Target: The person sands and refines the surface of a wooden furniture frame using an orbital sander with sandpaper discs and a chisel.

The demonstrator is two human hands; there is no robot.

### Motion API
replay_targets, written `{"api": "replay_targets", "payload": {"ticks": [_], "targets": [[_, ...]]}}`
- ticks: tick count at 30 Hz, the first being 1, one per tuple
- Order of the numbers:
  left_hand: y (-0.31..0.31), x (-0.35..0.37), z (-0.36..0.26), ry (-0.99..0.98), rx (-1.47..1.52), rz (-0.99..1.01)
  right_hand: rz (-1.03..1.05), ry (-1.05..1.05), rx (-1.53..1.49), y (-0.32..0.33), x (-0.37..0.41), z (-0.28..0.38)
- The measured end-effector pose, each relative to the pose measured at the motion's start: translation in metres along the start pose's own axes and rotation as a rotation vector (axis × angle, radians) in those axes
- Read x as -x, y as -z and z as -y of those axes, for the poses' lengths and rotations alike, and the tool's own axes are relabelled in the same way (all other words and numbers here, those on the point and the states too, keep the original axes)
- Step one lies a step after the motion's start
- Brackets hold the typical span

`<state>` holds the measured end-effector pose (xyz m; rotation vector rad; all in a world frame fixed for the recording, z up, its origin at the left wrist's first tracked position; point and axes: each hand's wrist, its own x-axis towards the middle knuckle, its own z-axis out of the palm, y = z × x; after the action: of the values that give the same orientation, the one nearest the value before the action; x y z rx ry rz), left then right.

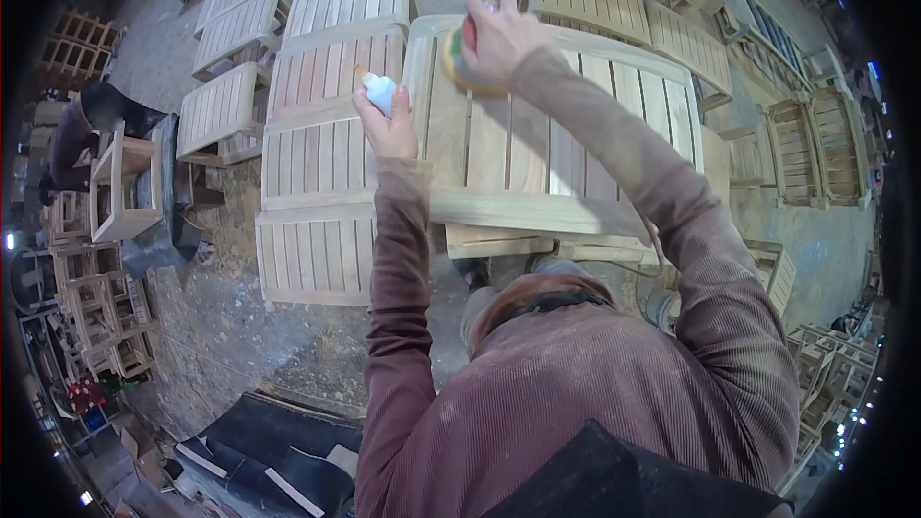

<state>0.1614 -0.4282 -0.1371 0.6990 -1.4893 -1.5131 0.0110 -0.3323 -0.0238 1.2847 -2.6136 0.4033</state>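
Observation:
My left hand [389, 125] is closed around a small pale-blue squeeze bottle [380, 92] with an orange-brown tip, held above the slatted wood on the left. At the upper left of a large slatted wooden tabletop [518, 206], my right hand [508, 41] grips a round palm sander [460, 67]. The sander has a red top part and a yellow-green base, smeared by motion. It appears to sit on the wide end board of the tabletop. My right arm's shadow falls across the slats.
Smaller slatted panels [317, 254] are lined up on the left, with more slatted pieces [587, 2] at the far side. A person [82, 139] is by a wooden frame [129, 187] at far left. Dark sheet material [264, 460] lies at lower left. Chair frames [801, 149] stand at right.

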Motion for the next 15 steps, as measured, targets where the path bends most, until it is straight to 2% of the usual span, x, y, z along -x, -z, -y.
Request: {"api": "replay_targets", "payload": {"ticks": [2, 3, 4, 6, 10, 11, 13, 15], "targets": [[-0.001, -0.006, 0.002, -0.036, -0.029, -0.004, 0.003, 0.137, -0.074, 0.009, 0.014, 0.001], [-0.001, -0.003, 0.005, -0.056, -0.066, -0.002, 0.077, 0.014, -0.053, 0.009, 0.009, 0.005], [-0.003, 0.001, 0.004, -0.045, -0.069, 0.005, 0.085, 0.004, -0.053, 0.002, 0.004, 0.0], [-0.004, 0.002, -0.005, -0.089, -0.071, 0.026, -0.047, -0.006, -0.035, -0.014, -0.015, -0.009], [-0.006, -0.001, -0.005, -0.104, -0.076, 0.003, 0.028, 0.048, -0.062, 0.008, 0.019, 0.0], [-0.008, 0.0, -0.007, -0.162, -0.118, 0.015, 0.026, 0.047, -0.06, 0.011, 0.019, -0.004], [-0.01, 0.009, -0.015, -0.219, -0.167, 0.041, 0.043, -0.024, -0.106, 0.014, 0.018, -0.013], [-0.011, 0.019, -0.038, -0.142, -0.515, 0.302, 0.036, -0.059, -0.134, 0.016, 0.013, -0.024]]}}
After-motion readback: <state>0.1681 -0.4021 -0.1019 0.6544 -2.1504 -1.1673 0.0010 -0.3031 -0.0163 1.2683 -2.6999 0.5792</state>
